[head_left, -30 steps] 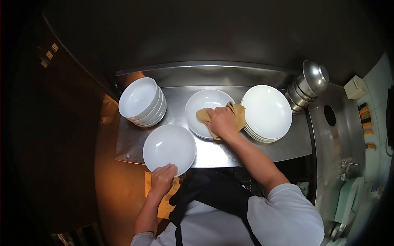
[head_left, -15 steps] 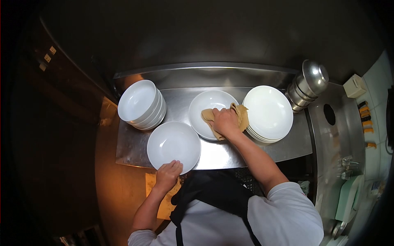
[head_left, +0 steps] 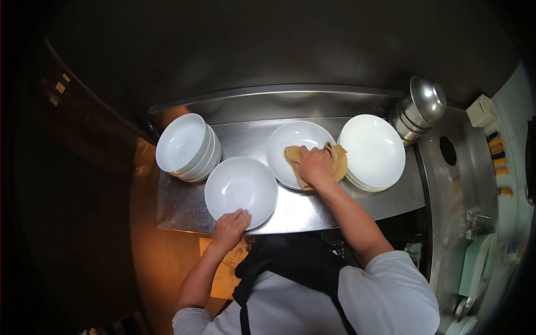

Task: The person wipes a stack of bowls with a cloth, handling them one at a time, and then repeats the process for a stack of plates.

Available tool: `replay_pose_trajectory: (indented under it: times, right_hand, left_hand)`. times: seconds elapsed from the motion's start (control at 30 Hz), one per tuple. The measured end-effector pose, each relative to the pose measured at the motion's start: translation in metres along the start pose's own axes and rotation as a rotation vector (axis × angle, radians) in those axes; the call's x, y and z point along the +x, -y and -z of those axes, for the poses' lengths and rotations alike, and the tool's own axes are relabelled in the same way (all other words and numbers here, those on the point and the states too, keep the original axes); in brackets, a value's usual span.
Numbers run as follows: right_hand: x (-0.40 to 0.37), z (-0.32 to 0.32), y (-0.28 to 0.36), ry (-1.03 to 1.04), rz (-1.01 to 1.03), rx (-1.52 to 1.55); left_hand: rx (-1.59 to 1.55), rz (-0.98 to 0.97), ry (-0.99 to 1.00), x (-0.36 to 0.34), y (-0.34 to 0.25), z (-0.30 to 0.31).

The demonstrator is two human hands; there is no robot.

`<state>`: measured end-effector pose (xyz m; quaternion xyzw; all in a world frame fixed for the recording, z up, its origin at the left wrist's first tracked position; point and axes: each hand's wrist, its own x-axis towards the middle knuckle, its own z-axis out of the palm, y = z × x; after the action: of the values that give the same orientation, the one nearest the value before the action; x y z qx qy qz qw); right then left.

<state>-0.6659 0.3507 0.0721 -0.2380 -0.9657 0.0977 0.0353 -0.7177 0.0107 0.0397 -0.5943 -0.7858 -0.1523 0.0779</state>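
My left hand (head_left: 232,228) has its fingers closed over the near rim of a white shallow bowl (head_left: 241,187) at the counter's front edge. A tan cloth (head_left: 338,161) is bunched in my right hand (head_left: 315,167), pressed on the right side of a second white shallow bowl (head_left: 290,137) farther back. That bowl rests on at least one other dish. Just right of the cloth stands a stack of white plates (head_left: 373,148). Several nested white bowls (head_left: 181,144) stand tilted at the left. My left thumb is hidden.
The steel counter (head_left: 298,215) has a raised back ledge (head_left: 251,103). Stacked metal bowls (head_left: 420,106) stand at the back right. A steel sink unit (head_left: 446,195) runs along the right, with a green-and-white board (head_left: 477,265) near it. Knives with yellow handles (head_left: 499,167) hang on the wall.
The front bowl, with my left hand on it, has shifted slightly back and right. My right hand, the cloth and the second bowl have moved a little right, as has the plate stack.
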Motion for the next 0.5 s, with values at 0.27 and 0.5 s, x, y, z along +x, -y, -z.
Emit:
replay_pose_trajectory:
  times: [0.27, 0.5]
  right_hand:
    - [-0.011, 0.008, 0.001, 0.044, -0.01, 0.018]
    - [-0.031, 0.002, 0.002, 0.01, -0.019, 0.026]
  left_hand:
    - [0.002, -0.066, -0.01, 0.005, 0.016, -0.002]
    - [-0.06, -0.125, -0.04, 0.002, 0.039, -0.006]
